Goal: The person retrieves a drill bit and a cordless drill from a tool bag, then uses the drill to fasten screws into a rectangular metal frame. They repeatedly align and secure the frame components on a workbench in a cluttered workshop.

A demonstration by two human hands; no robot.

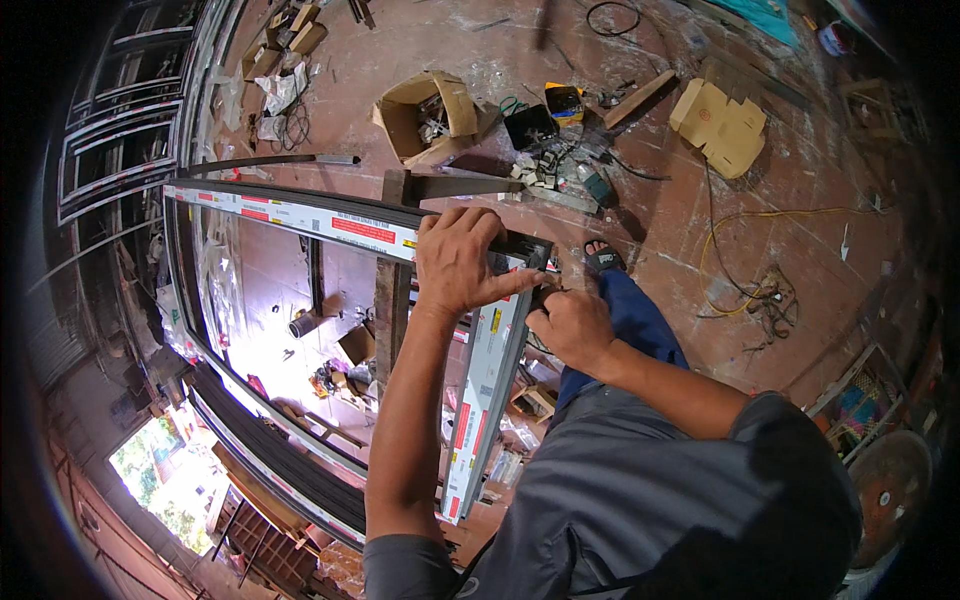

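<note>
A large rectangular metal window frame (480, 375), dark at its edges and covered with white and red printed film, lies in front of me. My left hand (458, 262) grips its far rail near the right corner, fingers bent over the rail and thumb stretched along the corner. Against the outer side of that corner is my right hand (572, 325), its fingers closed in a pinch. Whatever those fingers hold, if anything, is too small and hidden to tell. A dark wooden support (393, 305) passes below the frame.
Beyond the frame, an opened cardboard box (430, 115) stands on the red floor beside scattered small parts. A flattened carton (718, 128) and a yellow cable (712, 262) lie to the right. More metal frames (120, 140) stand at the left.
</note>
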